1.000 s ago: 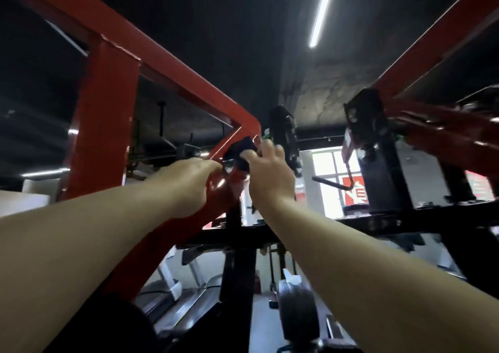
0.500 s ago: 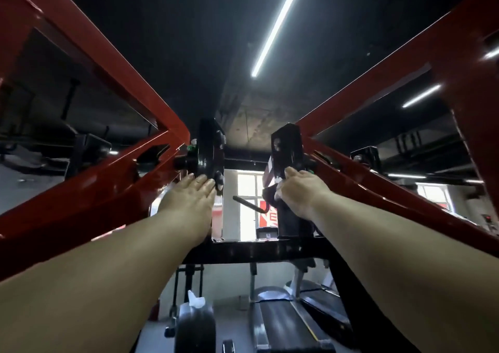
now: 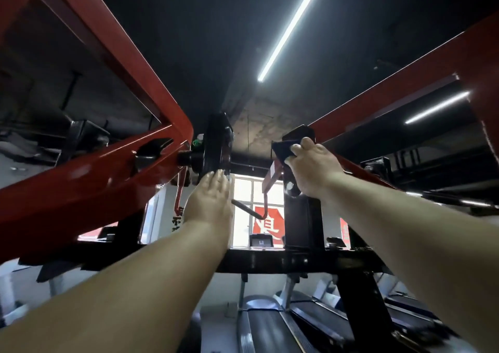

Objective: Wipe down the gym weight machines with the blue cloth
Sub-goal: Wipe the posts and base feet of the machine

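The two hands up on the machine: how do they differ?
The right hand clutches a dark cloth against a black bracket; the left hand holds nothing. The left hand lies flat with straight fingers and sits lower; the right hand's fingers curl. Both reach up, bare.

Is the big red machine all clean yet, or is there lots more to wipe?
Nothing visibly shows as finished. Right now the right hand presses the cloth on the black bracket, while the left hand rests flat by the black disc. The red beams may need wiping.

Both forearms bare, no sleeves; left hand (image 3: pixel 209 201), right hand (image 3: pixel 313 167) ungloved.
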